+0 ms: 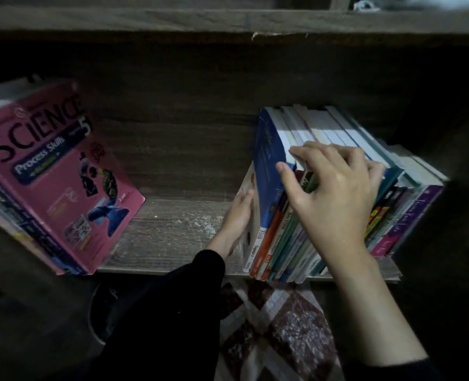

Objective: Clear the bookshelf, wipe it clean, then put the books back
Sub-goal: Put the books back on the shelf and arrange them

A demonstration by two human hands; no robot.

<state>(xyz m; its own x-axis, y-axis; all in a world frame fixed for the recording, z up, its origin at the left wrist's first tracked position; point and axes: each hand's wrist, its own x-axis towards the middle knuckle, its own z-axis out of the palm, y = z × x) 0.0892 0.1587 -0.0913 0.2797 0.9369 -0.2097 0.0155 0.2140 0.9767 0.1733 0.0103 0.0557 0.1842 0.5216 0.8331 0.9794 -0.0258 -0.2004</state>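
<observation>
Wooden shelf (172,229): two book rows (51,174) (280,235), two hands (237,215) (335,188) on one.

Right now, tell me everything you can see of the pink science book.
The pink book is a paperback, front cover toward the camera, printed SCIENCE, Process Skills and a large 5, with small pictures including a blue sea animal. It stands tilted at the left end of the dusty shelf, leaning on other books behind it. Neither hand touches it: the left hand and right hand are on the row of books at the right.
</observation>
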